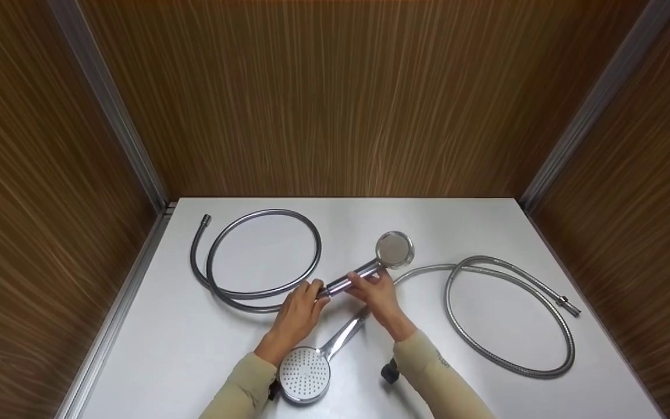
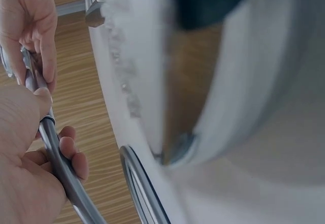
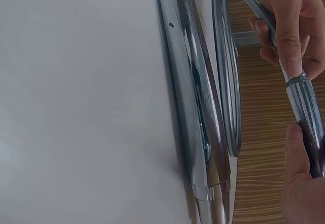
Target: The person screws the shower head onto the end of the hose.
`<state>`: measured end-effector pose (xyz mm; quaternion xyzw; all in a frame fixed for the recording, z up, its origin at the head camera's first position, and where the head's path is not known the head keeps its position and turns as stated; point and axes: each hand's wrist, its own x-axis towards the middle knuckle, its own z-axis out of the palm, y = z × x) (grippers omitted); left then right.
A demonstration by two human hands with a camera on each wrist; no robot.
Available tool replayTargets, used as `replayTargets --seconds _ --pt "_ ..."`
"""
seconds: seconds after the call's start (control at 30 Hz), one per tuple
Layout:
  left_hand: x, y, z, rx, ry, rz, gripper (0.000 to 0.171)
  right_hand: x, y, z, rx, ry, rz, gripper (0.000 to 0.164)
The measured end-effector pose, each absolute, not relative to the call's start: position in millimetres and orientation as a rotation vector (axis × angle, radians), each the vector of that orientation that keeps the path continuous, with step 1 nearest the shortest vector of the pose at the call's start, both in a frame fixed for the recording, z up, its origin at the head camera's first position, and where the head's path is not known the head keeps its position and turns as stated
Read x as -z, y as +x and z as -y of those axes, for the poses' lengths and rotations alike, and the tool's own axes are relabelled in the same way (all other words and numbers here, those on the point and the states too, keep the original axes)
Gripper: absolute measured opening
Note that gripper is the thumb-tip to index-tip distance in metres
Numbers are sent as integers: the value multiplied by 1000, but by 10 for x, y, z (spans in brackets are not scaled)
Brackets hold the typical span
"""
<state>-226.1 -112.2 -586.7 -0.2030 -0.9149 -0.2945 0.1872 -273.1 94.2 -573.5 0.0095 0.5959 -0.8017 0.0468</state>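
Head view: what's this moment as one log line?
left hand: grips smooth hose; right hand: holds far showerhead; smooth hose: meets far showerhead; near showerhead: on table

Over the smooth table (image 1: 154, 352), the held shower head (image 1: 368, 268) gleamed like chrome beside a glossy, metallic-looking hose (image 2: 67, 176); behind the table stood wood-grained panelling (image 1: 335, 99).

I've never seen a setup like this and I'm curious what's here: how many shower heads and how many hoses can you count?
Shower heads: 2 (one in the right hand, one lower down)
Hoses: 2 (one in the left hand, one looped at the right)
Total: 4
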Motion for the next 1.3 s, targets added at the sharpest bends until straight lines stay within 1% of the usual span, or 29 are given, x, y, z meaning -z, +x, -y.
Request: replayTargets --seconds 0.1,0.23,0.47,0.63,0.8,1.03,1.3 --pt "5856 -2279 1123 825 -571 2573 26 5723 -2740 -945 2431 20 -1845 45" --pt "5860 -2283 1125 803 -567 2579 22 5709 -2728 -949 2408 18 -1866 48" --pt "5866 -2298 1120 770 -583 2555 16 5697 -2723 -947 2438 14 -1821 44" --pt "5856 -2309 1117 802 -585 2551 18 5693 -2734 -938 2455 31 -1809 39" --pt "5860 -2294 1109 787 -556 2556 23 5712 -2730 -926 2441 11 -1836 42" --pt "5888 -2297 1099 759 -554 2529 19 5727 -2725 -905 2463 12 -1822 38" --pt "5874 -2308 1090 780 -539 2537 20 5704 -2722 -906 2482 9 -1797 44"
